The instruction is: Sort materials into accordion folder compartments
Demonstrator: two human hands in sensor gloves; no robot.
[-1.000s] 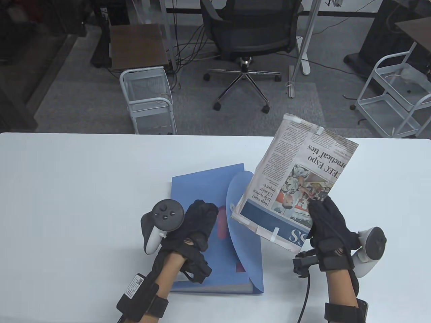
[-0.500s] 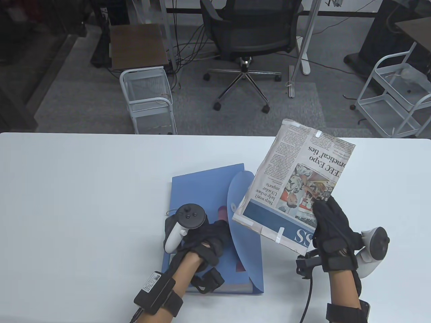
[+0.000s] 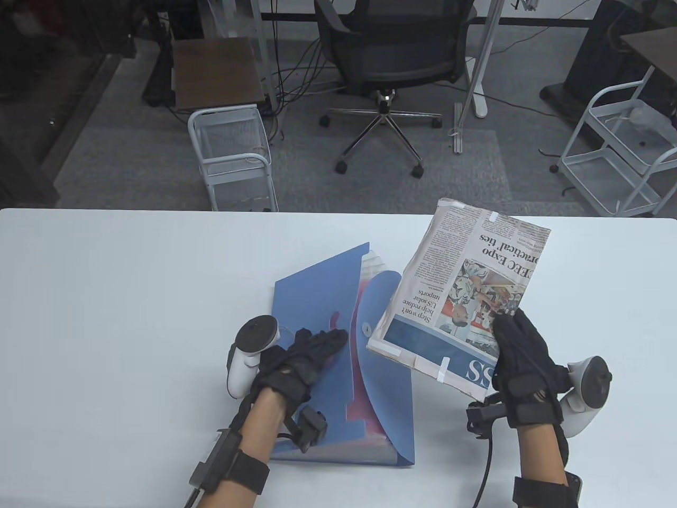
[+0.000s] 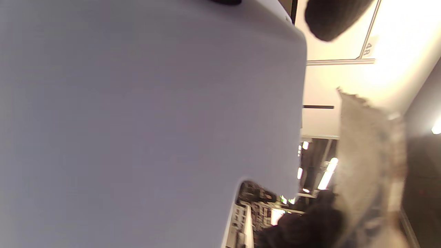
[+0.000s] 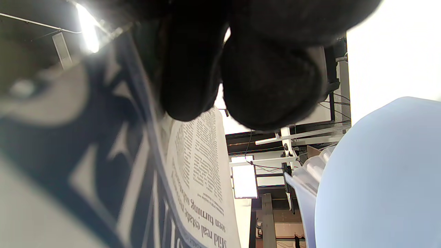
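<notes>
A blue accordion folder [image 3: 312,286] lies at the table's middle. Its rounded flap [image 3: 389,402] is open to the right. My left hand [image 3: 307,354] holds the folder's front panel at its tab cut-out and lifts it, so a pink divider [image 3: 365,391] and white pleats [image 3: 373,262] show inside. That panel [image 4: 137,120] fills the left wrist view. My right hand [image 3: 521,354] grips a folded, taped newspaper [image 3: 470,296] by its near right corner. It holds the paper tilted above the table, right of the folder and over the flap's edge. The right wrist view shows the newspaper [image 5: 200,172] and the flap [image 5: 379,172].
The white table [image 3: 106,317] spreads wide to the left and right of the folder. Beyond its far edge stand a white wire cart [image 3: 232,153], an office chair [image 3: 391,53] and a second white cart [image 3: 619,148].
My left hand has pulled the folder's front panel up and to the left, opening the folder and showing the pink divider. The newspaper has sunk slightly toward the folder.
</notes>
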